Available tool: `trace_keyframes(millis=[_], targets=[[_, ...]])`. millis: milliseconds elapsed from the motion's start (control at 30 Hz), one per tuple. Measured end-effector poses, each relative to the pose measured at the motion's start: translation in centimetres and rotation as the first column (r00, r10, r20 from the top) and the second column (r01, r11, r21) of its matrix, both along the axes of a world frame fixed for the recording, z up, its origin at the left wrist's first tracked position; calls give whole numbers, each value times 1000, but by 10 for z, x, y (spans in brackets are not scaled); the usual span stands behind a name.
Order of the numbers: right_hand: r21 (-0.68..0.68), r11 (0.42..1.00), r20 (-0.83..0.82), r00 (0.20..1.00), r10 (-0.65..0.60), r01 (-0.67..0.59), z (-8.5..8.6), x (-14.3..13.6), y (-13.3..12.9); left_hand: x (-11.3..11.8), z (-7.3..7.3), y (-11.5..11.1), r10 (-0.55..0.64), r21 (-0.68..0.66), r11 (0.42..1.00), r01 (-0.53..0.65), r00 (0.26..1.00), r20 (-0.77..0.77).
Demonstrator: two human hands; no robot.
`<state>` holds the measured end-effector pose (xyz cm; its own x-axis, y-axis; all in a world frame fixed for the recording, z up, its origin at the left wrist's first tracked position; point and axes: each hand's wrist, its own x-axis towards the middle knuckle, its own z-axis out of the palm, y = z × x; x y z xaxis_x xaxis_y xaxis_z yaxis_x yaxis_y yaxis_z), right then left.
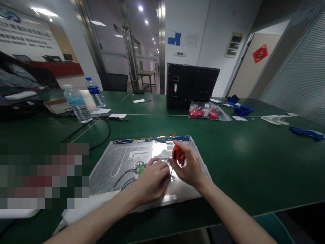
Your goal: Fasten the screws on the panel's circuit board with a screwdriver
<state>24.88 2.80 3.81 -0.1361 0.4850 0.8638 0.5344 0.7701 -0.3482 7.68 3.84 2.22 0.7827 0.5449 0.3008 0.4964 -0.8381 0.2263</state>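
Note:
A silver metal-backed display panel point(119, 159) lies flat on the green table in front of me. My right hand point(189, 166) is closed round the red and black handle of a screwdriver point(175, 153). Its thin shaft points down to the panel near a round recess. My left hand point(153, 178) rests on the panel beside that shaft, fingers curled together; whatever may be between them is hidden. Partly under the left fingers sits a small green circuit board point(141, 168) with black cables. A blue circuit strip point(152, 139) runs along the panel's far edge.
Behind the panel stands a black monitor housing point(191, 86), with a plastic bag of red parts point(209, 111) before it. Two water bottles point(78, 105) and a looped black cable point(109, 130) are at left. Blue trays point(243, 110) and blue-white straps point(307, 133) lie at right.

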Motion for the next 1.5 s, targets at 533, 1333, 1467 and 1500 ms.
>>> trace_keyframes(millis=[533,1333,1467,1500], targets=[[-65,996,-33,998,62,-64,1,1,-3,0,1,0,-11,7,1000,11,1000,3],[-81,993,-44,996,83,-87,1,2,-4,0,0,0,-10,-13,1000,10,1000,2],[-62,996,-39,997,61,-63,1,2,-4,-1,0,0,-14,-13,1000,14,1000,-3],[-50,997,-35,998,52,-53,1,1,-4,-1,0,0,-13,-13,1000,13,1000,-4]])
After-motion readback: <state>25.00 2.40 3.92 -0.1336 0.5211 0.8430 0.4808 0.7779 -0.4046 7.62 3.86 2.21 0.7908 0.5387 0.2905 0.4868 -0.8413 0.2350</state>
